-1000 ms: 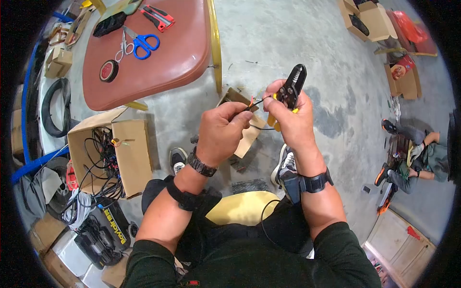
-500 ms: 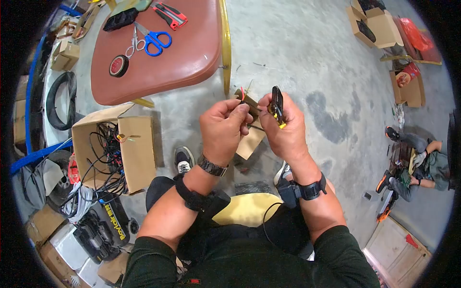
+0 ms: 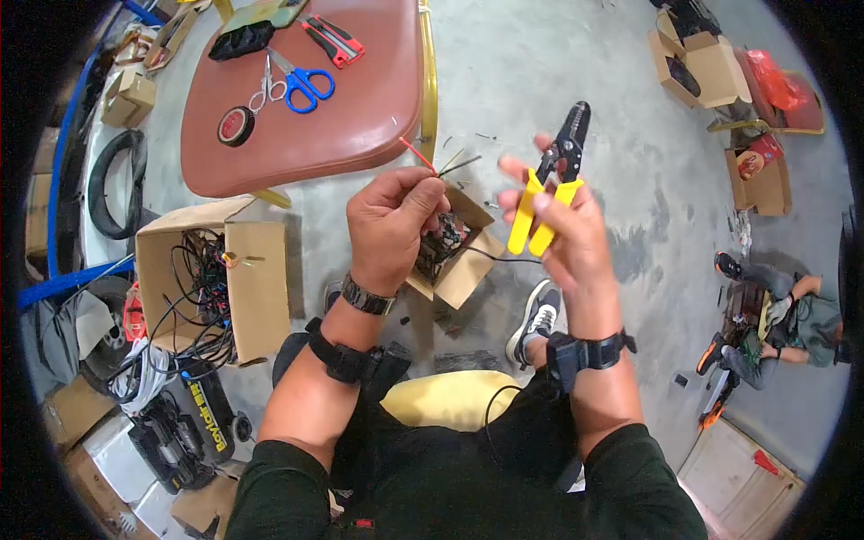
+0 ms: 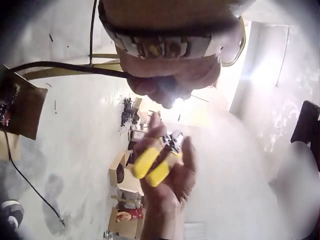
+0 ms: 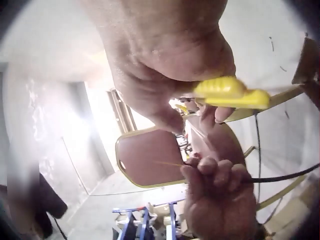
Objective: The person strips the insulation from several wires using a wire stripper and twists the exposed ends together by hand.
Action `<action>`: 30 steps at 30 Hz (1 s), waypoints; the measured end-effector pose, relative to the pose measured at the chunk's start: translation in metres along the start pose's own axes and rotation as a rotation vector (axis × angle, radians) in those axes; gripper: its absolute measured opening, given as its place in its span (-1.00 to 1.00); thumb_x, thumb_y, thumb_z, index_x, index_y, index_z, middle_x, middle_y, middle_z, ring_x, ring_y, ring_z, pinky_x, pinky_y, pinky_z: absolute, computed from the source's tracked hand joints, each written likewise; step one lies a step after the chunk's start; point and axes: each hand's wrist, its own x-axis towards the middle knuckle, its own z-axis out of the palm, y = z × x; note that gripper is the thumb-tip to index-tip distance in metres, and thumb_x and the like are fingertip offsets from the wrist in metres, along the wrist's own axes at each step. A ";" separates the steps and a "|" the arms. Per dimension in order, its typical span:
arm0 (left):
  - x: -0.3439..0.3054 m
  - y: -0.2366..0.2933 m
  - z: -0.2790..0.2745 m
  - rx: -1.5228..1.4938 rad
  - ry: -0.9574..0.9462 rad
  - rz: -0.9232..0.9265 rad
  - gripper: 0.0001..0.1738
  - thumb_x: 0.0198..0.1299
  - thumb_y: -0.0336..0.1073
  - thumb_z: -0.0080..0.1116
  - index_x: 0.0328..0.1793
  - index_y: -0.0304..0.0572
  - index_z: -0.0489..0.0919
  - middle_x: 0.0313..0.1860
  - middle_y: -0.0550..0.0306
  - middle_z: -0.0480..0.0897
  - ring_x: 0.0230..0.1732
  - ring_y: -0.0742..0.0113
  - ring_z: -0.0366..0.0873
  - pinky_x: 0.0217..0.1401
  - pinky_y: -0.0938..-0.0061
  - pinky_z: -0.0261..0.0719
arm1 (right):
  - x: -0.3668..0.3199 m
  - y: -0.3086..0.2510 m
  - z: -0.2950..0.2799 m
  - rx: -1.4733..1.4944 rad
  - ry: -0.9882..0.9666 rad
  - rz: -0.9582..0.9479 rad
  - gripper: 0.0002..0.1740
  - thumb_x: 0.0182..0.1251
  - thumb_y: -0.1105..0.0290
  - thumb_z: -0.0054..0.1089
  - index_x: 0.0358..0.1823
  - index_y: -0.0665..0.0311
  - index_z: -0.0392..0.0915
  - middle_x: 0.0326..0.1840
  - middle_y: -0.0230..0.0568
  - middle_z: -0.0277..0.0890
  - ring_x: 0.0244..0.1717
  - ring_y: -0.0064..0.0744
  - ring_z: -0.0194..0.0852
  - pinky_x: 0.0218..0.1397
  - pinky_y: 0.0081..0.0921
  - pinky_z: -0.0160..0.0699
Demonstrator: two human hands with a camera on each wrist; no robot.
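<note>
My left hand [image 3: 387, 229] pinches the end of a black cable [image 5: 285, 177] between thumb and forefinger. Past the fingertips fan out a red wire [image 3: 416, 155], a dark wire [image 3: 461, 166] and a thin yellowish one. To the right, apart from the cable end, my right hand [image 3: 580, 238] holds wire strippers [image 3: 524, 216] with yellow handles and a black head pointing away. The thumb lies across the spread handles while the other fingers are loosely extended behind them. In the left wrist view, the wires are hidden behind the left hand.
A small cardboard box [image 3: 457, 286] with scraps stands on the floor below my hands. Ahead left, a brown chair seat [image 3: 360, 117] bears blue scissors [image 3: 310, 90], a tape roll [image 3: 236, 126] and a red cutter [image 3: 333, 40]. A box of cables [image 3: 256, 297] stands left; another person [image 3: 810, 315] sits far right.
The strippers have come away from the cable to the right and turned, their handles now spread. The left hand has shifted slightly left, and the wires now stand out fanned.
</note>
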 end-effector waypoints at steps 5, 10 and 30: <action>0.005 0.002 -0.010 0.036 -0.002 0.021 -0.82 0.32 -0.34 0.26 -0.07 -0.31 0.63 -0.40 0.15 0.67 -0.48 0.52 0.50 -0.43 0.64 0.42 | -0.008 0.034 -0.011 -0.101 -0.077 0.291 -0.43 0.38 0.50 0.14 0.40 0.34 0.26 -0.16 -0.19 0.62 -0.34 -0.47 0.56 -0.22 -0.54 0.55; 0.008 0.004 -0.009 0.006 0.022 0.043 -0.81 0.33 -0.34 0.25 -0.04 -0.32 0.61 -0.39 0.15 0.66 -0.46 0.52 0.50 -0.42 0.64 0.43 | -0.012 0.035 -0.004 -0.151 -0.196 0.333 -0.49 0.44 0.43 0.10 0.38 0.32 0.30 0.02 -0.13 0.61 -0.15 -0.41 0.63 -0.06 -0.51 0.58; 0.011 0.001 -0.010 0.037 0.016 -0.005 -0.79 0.32 -0.35 0.25 -0.01 -0.31 0.58 -0.37 0.10 0.68 -0.46 0.48 0.54 -0.41 0.63 0.47 | -0.016 0.047 -0.007 -0.185 -0.306 0.386 -0.55 0.48 0.36 0.11 0.31 0.34 0.32 0.19 -0.17 0.51 0.05 -0.44 0.59 0.09 -0.49 0.59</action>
